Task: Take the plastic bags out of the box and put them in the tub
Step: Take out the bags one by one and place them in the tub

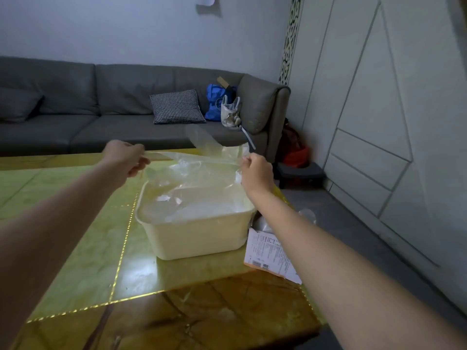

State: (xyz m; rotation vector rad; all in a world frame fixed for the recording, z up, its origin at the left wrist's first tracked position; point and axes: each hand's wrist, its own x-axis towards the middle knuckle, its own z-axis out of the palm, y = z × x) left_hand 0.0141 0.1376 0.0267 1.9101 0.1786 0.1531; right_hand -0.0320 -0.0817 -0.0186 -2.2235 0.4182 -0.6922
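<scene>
Clear plastic bag (199, 157) stretched between both hands above tub (197, 236).

My right forearm (316, 246) covers most of the cardboard box with the white printed label (267, 251) just right of the cream plastic tub (197, 238), so I cannot see inside it. The clear plastic bag (199, 173) veils the tub's far rim. My left hand's fingertips (141, 165) blur into the film.

Glossy yellow-green counter (75, 223) with gold seams; cream tub (197, 238) sits mid-counter, and a labelled box (271, 253) lies just right of it at the edge.
</scene>
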